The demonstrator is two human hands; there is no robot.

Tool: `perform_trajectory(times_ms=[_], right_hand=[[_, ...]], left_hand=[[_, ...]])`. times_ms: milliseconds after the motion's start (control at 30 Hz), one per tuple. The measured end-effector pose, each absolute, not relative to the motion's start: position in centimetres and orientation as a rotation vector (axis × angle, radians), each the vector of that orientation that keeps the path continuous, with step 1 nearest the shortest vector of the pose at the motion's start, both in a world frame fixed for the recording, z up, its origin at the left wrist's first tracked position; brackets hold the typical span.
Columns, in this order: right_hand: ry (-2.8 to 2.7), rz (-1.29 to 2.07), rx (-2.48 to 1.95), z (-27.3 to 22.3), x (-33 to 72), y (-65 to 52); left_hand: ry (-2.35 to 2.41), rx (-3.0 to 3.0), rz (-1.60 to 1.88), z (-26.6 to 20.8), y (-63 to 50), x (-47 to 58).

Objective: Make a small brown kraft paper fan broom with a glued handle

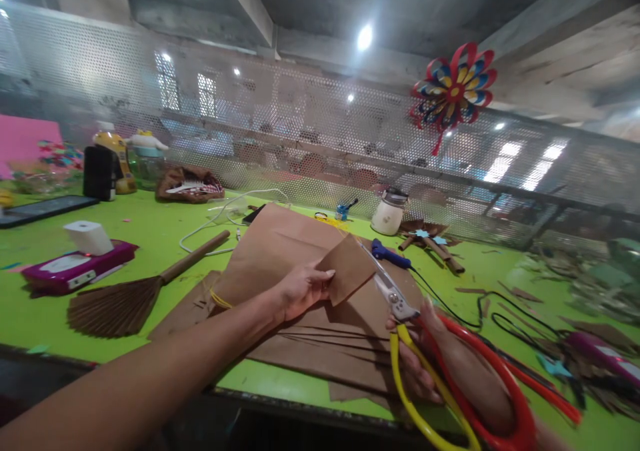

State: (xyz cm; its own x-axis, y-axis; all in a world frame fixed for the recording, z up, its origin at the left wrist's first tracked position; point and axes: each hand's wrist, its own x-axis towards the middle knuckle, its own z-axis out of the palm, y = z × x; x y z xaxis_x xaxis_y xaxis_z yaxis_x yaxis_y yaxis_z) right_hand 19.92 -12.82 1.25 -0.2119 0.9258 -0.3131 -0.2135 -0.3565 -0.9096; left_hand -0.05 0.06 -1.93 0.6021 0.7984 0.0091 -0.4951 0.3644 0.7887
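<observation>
Between the thumb and fingers of my left hand point(305, 291) is a small square piece of brown paper point(349, 267), raised over a stack of larger brown paper sheets point(285, 237). My right hand point(435, 347) grips a pair of scissors point(395, 301) with one red and one yellow handle. Their blades point up and away, along the right edge of the small piece; whether the paper lies between them I cannot tell. Behind the blades rests a blue glue gun point(390, 254) with a black cord.
A pleated brown paper broom shape point(120, 304) lies at left, near a purple power bank point(80, 264) bearing a white charger point(89, 236). A lidded jar point(389, 212) stands at the back. Paper scraps and red-handled pliers point(545, 387) lie at right. Perforated metal mesh point(280, 131) closes the rear.
</observation>
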Motion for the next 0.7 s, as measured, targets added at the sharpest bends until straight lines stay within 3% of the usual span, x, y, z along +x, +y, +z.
perform_trajectory(times_ms=[133, 400, 700], right_hand=[[-0.935, 1.658, -1.232, 1.35, 19.65, -13.23], [-0.941, 1.824, -0.94, 1.39, 19.38, -13.05], [-1.008, 1.776, -1.044, 1.5, 19.29, -13.32]], left_hand=[[0.375, 0.859, 0.868, -1.76, -0.09, 0.0], [0.41, 0.898, 0.867, -1.68, -0.38, 0.14], [0.386, 1.052, 0.838, -1.71, -0.85, 0.17]])
